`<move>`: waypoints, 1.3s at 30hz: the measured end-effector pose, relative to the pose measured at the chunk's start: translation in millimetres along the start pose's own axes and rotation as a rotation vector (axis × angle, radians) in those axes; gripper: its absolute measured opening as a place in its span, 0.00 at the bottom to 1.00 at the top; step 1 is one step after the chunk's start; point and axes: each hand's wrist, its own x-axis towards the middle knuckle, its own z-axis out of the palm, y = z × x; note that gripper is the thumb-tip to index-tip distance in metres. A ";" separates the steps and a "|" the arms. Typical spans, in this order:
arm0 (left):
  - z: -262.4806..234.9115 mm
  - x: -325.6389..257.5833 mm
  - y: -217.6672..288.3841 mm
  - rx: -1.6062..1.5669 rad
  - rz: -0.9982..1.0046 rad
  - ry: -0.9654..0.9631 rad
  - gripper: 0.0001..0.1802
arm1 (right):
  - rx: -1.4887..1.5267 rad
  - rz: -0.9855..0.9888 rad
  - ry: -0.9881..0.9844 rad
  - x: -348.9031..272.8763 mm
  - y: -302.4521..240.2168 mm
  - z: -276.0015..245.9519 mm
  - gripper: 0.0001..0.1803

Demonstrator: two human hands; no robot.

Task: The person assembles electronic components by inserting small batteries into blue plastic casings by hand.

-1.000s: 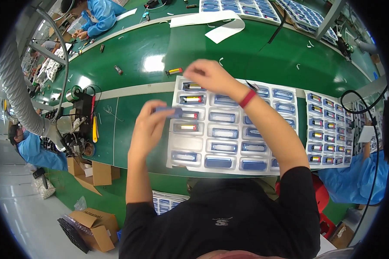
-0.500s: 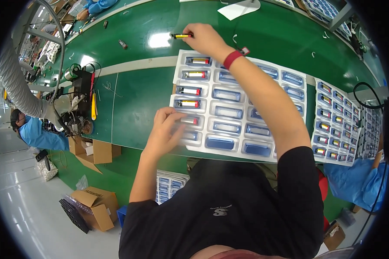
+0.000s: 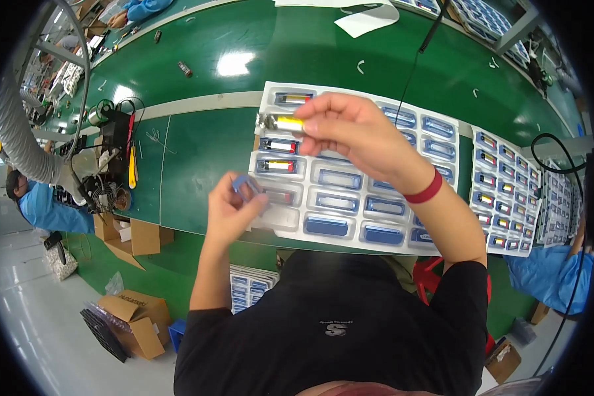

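Note:
Between the thumb and fingers of my right hand (image 3: 353, 129) is a small yellow cylindrical part (image 3: 288, 123) with a silvery end, much like a battery; motion blurs it. It hangs over the left column of a white tray (image 3: 299, 204). My left hand (image 3: 230, 210) pinches a blue plastic casing (image 3: 247, 187) above the tray's lower left corner. Yellow, red and black cylinders in blue casings (image 3: 277, 165) lie in several left pockets. Farther right, the pockets hold blue casings (image 3: 338, 179) without such cylinders. A blurred pocket beside my left hand is hard to read.
To the right lies a second tray (image 3: 475, 191) of filled casings. Tools, including a yellow-handled one (image 3: 132, 168), stand at the left by a black box (image 3: 114, 132). A loose cylinder (image 3: 185, 68) and white paper (image 3: 369, 20) lie on the far green bench. A dark cable (image 3: 416, 66) hangs above the tray.
My right hand has come back from the far bench to the tray with the yellow cylinder. My left hand has lifted a blue casing from the tray's lower left. The view has shifted slightly.

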 end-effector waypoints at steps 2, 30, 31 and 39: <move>0.6 18.8 7.1 -0.016 0.029 0.002 0.17 | -0.069 -0.015 0.030 -6.3 5.3 7.0 0.13; 73.2 82.0 15.6 -0.555 -0.001 -0.399 0.23 | -0.984 -0.400 0.293 -28.8 17.7 -19.7 0.09; 73.7 81.1 15.6 -0.556 -0.002 -0.400 0.23 | -1.011 -0.368 0.301 -29.0 16.5 -17.9 0.09; 84.4 74.1 16.0 -0.324 0.034 -0.284 0.23 | -1.032 -0.334 0.316 -27.8 15.8 -17.3 0.09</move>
